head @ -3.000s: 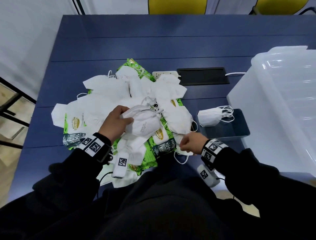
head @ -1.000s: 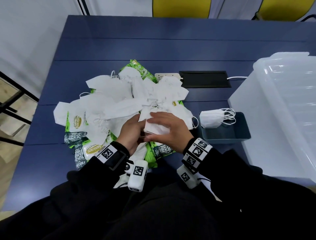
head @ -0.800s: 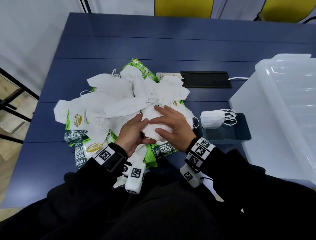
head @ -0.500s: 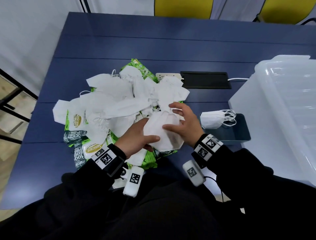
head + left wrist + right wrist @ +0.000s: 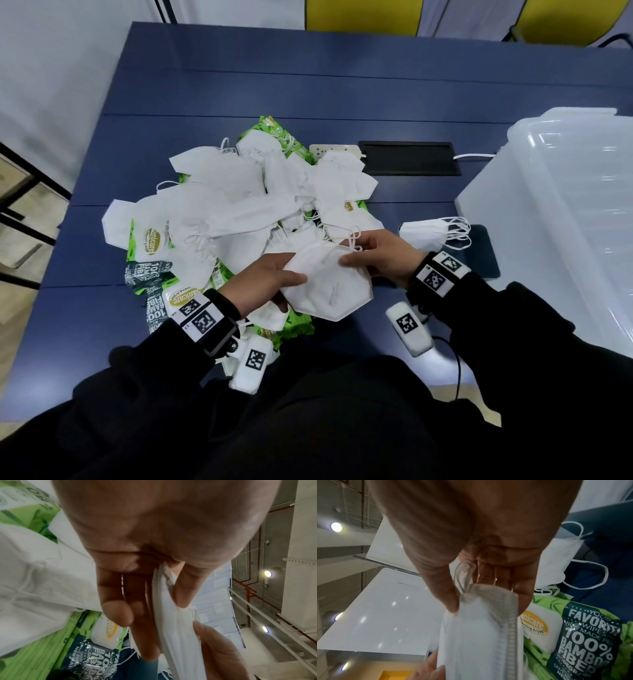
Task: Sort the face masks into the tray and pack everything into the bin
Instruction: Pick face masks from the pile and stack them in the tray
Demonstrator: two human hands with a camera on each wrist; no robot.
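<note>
Head view: folded white mask (image 5: 329, 287) is being held just above the pile (image 5: 239, 202), left hand (image 5: 263, 281) and right hand (image 5: 383, 257) fingers pinching opposite edges. Advisable: tuck the ear loops, keep it flat, carry it to the tray (image 5: 486, 253).

head view high above table (image 5: 342, 85), wrist views close, upward, sharing held mask (image 5: 329, 284)
</note>
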